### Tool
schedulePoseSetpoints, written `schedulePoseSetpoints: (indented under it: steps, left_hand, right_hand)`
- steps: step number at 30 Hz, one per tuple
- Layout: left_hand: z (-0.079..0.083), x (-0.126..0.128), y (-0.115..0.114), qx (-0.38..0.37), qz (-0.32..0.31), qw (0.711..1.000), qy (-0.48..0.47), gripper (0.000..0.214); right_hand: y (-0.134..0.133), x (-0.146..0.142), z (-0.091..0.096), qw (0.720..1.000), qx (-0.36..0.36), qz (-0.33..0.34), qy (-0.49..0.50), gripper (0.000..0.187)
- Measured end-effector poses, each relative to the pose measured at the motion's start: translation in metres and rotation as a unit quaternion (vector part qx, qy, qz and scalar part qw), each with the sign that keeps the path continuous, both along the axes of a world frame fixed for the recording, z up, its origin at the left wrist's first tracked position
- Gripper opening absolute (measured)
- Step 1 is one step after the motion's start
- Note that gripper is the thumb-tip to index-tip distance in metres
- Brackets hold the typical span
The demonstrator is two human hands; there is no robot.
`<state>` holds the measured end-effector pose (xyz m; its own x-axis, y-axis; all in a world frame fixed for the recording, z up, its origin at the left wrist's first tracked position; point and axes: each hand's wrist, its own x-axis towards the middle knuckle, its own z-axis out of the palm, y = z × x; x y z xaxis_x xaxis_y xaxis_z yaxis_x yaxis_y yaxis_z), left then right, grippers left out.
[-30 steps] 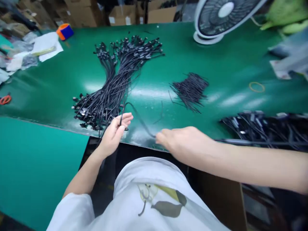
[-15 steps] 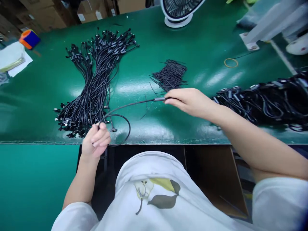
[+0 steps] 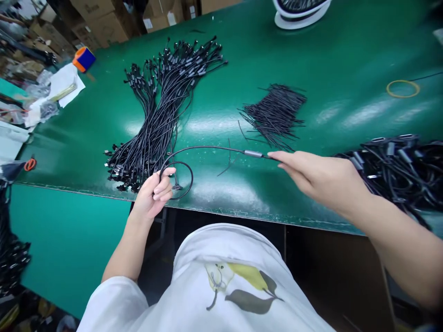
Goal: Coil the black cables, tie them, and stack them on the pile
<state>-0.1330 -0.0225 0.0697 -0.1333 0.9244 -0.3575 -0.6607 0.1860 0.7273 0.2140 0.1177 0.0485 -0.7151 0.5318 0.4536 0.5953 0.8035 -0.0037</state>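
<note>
Green worktop (image 3: pixel 214 113): black cable (image 3: pixel 253 153), centre frame, is clamped in left hand (image 3: pixel 154 192), pinched by right hand (image 3: pixel 308 173); long axis pointed rightward, dipping slightly (tilted upward half a second earlier).

1. Your left hand (image 3: pixel 154 192) curls over the black cable (image 3: pixel 214 147), and the stretch inside those fingers is hidden.
2. Across to your right hand (image 3: pixel 314 177): the cable slips in between thumb and fingers, its tip covered.
3. Up top, the fan (image 3: pixel 302 18) is sliced off by the edge!
4. Your right forearm (image 3: pixel 398 235) runs off at right, masking part of the cable heap (image 3: pixel 404 170), itself cropped there.
5. Lower left, dark cables (image 3: pixel 12 253), cut off too.
6. Lettering on that cardboard box (image 3: pixel 109 32)? Too blurred to read.
</note>
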Motion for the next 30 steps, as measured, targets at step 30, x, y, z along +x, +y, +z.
schedulePoseSetpoints:
  steps: [30]
  left_hand:
    - [-0.013,0.038,0.012,0.078,-0.052,0.96,0.263,0.03]
  right_hand:
    - [-0.044,-0.055,0.022,0.95,-0.154,0.265,-0.057,0.027]
